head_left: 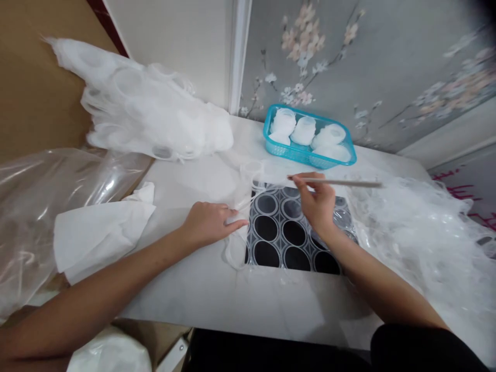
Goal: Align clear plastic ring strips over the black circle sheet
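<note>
My left hand (211, 223) lies on the pale table, thumb and fingers apart, touching a thin white strip with round cutouts (236, 249). This strip runs along the left edge of a black sheet printed with grey rings (266, 227). Over the upper part of that sheet, my right hand (316, 200) is closed on a thin, light stick (349, 182) that points to the right. The stick's kind is hard to make out. Clear film (343, 217) covers part of the sheet's right side, and my right hand and forearm hide some of the printed circles.
A blue basket (296, 152) holding several rolled white pieces stands against the flowered wall. At the back left rises a heap of white cutout sheets (151, 113). Crumpled clear film (422, 232) spreads on the right; white paper (101, 232) and a plastic bag (31, 206) lie left.
</note>
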Motion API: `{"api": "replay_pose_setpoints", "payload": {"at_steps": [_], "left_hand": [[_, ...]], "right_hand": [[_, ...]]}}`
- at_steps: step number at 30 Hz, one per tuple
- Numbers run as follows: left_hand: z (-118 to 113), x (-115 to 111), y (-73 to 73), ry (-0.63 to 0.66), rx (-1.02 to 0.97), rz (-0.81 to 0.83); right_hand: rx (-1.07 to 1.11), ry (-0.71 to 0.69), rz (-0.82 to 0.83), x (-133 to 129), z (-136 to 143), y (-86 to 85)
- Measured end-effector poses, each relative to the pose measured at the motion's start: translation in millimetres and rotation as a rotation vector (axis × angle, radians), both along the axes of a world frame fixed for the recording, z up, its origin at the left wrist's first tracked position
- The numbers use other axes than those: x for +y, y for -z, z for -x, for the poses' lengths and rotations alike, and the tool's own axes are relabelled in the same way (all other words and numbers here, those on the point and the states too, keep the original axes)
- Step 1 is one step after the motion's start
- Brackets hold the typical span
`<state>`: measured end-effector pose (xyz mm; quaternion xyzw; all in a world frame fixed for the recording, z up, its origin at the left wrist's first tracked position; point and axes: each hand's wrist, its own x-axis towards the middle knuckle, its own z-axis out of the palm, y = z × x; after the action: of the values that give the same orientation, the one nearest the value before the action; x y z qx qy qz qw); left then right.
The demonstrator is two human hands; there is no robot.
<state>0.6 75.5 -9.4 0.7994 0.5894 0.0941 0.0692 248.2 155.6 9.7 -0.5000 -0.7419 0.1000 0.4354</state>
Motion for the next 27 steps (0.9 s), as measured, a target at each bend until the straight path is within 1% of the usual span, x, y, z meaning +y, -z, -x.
{"api": "replay_pose_setpoints", "payload": {"at_steps": [2,3,4,6,8,11,13,14,15,17,19,21,23,25,27], "left_hand": [[-3.2,-1.2,-3.2,-0.019,0.017,-0.02],[-5.3,-2.3,-4.7,-0.033,0.024,-0.028],[-7.4,-3.4,-6.2,-0.046,0.032,-0.03],[-10.4,-5.0,-9.2,-0.075,0.047,-0.011],[-9.9,-4.8,-12.4,-0.122,0.067,0.042],[-2.5,-2.4,-18.6,-0.195,0.092,0.186],[2.0,-2.2,-23.8,-0.21,0.085,0.246],[2.6,-3.0,-26.5,-0.203,0.065,0.246],[1.5,-4.4,-28.8,-0.192,0.033,0.217],[-5.9,-8.4,-31.5,-0.142,-0.045,0.095],[-18.4,-12.1,-30.3,-0.017,-0.07,-0.037],[-32.3,-13.4,-25.5,0.141,0.02,-0.108],[-43.5,-11.7,-18.4,0.245,0.164,-0.105],[-49.9,-8.0,-10.7,0.267,0.262,-0.093],[-51.8,-4.3,-3.9,0.262,0.298,-0.094]], "right_hand": [[0.06,0.096,-0.022,-4.8,-8.4,-2.0],[0.064,0.119,-0.041,-5.6,-10.4,-3.7],[0.051,0.12,-0.058,-5.6,-11.4,-5.8],[0.012,0.078,-0.07,-2.9,-12.7,-10.3],[0.029,0.054,-0.075,3.9,-17.0,-15.0],[0.188,0.116,-0.101,17.5,-31.1,-21.7],[0.242,0.147,-0.094,20.6,-40.1,-23.1],[0.229,0.133,-0.071,18.5,-42.3,-21.8],[0.194,0.096,-0.037,13.9,-42.3,-19.0],[0.101,-0.043,0.053,-0.2,-36.1,-9.0],[0.057,-0.214,0.153,-15.5,-24.5,4.0],[0.069,-0.329,0.268,-26.5,-12.9,15.8],[0.109,-0.372,0.374,-31.3,-5.1,23.4],[0.123,-0.384,0.435,-31.6,-1.7,26.7],[0.111,-0.395,0.431,-30.4,-1.0,28.0]]}}
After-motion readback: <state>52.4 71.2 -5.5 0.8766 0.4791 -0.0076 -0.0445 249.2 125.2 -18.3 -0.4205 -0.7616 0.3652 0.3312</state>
